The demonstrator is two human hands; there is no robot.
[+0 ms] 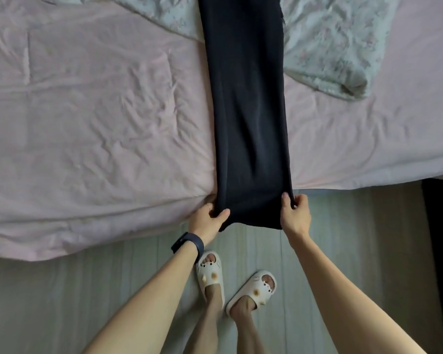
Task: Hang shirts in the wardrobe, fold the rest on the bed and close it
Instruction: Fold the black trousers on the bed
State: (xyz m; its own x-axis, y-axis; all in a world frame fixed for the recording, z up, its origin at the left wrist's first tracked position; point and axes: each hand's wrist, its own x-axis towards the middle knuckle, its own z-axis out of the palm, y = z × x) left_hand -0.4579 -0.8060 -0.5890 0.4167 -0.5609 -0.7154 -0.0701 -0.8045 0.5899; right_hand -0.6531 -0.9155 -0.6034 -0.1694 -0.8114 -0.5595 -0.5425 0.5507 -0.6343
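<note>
A long dark navy garment, folded into a narrow strip, lies stretched across the pink bed from the top of the view to the near edge. Its near end hangs just past the mattress edge. My left hand pinches the left corner of that end, thumb on top. My right hand grips the right corner with curled fingers. A dark watch band sits on my left wrist.
A pale green floral cloth lies crumpled on the bed behind and right of the dark garment. My feet in white slippers stand on the grey plank floor. A dark upright edge runs along the right side.
</note>
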